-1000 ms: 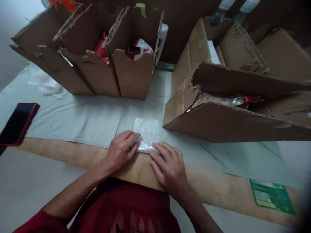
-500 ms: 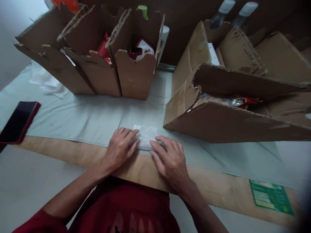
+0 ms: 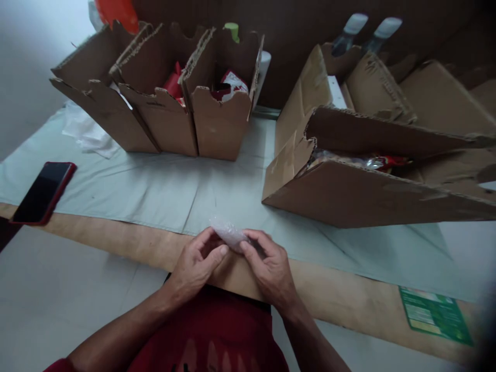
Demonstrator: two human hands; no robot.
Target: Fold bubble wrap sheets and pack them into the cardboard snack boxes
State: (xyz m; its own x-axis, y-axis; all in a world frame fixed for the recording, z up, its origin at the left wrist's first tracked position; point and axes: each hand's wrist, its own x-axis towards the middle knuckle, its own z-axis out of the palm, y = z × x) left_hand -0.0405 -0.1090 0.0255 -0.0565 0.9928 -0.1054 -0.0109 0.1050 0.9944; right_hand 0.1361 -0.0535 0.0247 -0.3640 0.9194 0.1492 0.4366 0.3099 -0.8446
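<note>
A small piece of bubble wrap (image 3: 229, 233), folded or wrapped into a packet, is tilted up near the table's front edge. My right hand (image 3: 269, 263) pinches its right end between thumb and fingers. My left hand (image 3: 199, 261) is curled at its left end, the fingers behind it and the thumb in front. Whether something lies inside the wrap I cannot tell.
Three narrow cardboard boxes (image 3: 220, 129) stand at the back left, with packets inside. A larger cardboard box (image 3: 372, 194) stands on the right. A phone (image 3: 44, 194) lies at the left edge, a green card (image 3: 436, 315) at the right. Crumpled clear plastic (image 3: 89, 129) lies back left.
The bubble wrap lay flat on the cloth under my fingertips; now it is lifted, tilted and nearer to me. Both hands have closed in on its ends. The camera view has shifted slightly.
</note>
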